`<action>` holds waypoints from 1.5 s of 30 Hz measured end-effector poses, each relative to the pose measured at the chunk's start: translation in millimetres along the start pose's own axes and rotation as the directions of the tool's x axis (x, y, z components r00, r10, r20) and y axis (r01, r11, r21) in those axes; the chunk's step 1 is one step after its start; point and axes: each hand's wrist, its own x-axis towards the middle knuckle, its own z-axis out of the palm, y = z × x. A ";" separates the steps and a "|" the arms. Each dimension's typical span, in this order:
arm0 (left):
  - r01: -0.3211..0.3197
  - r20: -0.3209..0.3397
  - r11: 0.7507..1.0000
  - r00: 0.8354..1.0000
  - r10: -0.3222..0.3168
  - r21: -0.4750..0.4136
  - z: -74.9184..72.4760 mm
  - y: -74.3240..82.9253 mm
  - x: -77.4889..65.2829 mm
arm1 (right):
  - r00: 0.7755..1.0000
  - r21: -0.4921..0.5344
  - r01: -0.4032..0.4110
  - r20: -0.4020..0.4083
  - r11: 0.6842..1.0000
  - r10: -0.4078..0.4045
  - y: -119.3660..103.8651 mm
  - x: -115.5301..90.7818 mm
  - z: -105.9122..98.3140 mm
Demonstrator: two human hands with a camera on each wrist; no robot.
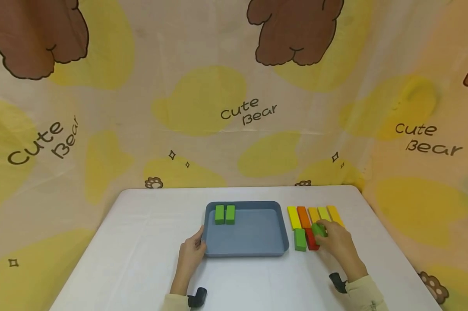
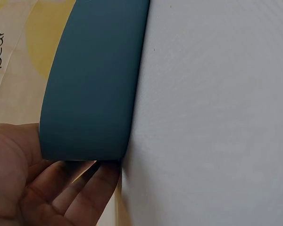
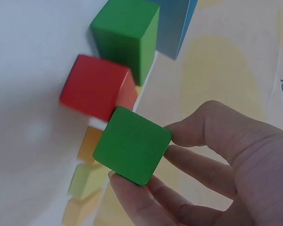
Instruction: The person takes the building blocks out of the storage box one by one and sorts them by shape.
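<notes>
My left hand (image 1: 190, 255) grips the near left corner of a blue-grey tray (image 1: 253, 237); in the left wrist view, thumb and fingers lie against the tray's end wall (image 2: 92, 89). Two green blocks (image 1: 219, 214) stand side by side in the tray's far left corner. Right of the tray, my right hand (image 1: 339, 242) pinches another green block (image 3: 132, 146) between thumb and fingers. The held block overlaps a red block (image 3: 98, 87) in the head view. Beside the red one is a further green block (image 1: 300, 240), nearer the tray.
Behind the red block runs a row with a yellow block (image 1: 294, 217), an orange block (image 1: 303, 217) and several yellowish ones (image 1: 335, 214). White cloth covers the table (image 1: 140, 242). A printed curtain (image 1: 203, 142) hangs along the back and sides.
</notes>
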 end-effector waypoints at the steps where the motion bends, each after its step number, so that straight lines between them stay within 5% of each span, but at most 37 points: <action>1: 0.006 -0.001 1.000 1.000 -0.006 -0.002 0.1 0.0 0.0 | 1.000 0.002 -0.005 0.002 1.000 0.005 1.9 -1.3 -0.9; 16: 0.025 0.019 1.000 1.000 -0.025 -0.013 0.3 -0.6 -0.3 | 0.999 -0.027 -0.044 0.017 0.999 0.044 19.5 4.0 21.3; 34: 0.021 0.005 1.000 1.000 -0.021 -0.006 0.0 1.3 -0.9 | 0.994 -0.038 -0.079 0.068 0.996 0.082 13.8 2.4 17.4; 45: 0.023 0.021 1.000 1.000 -0.023 -0.007 -0.8 1.0 -2.1 | 1.000 -0.073 0.011 0.018 0.997 -0.010 -1.8 6.8 5.2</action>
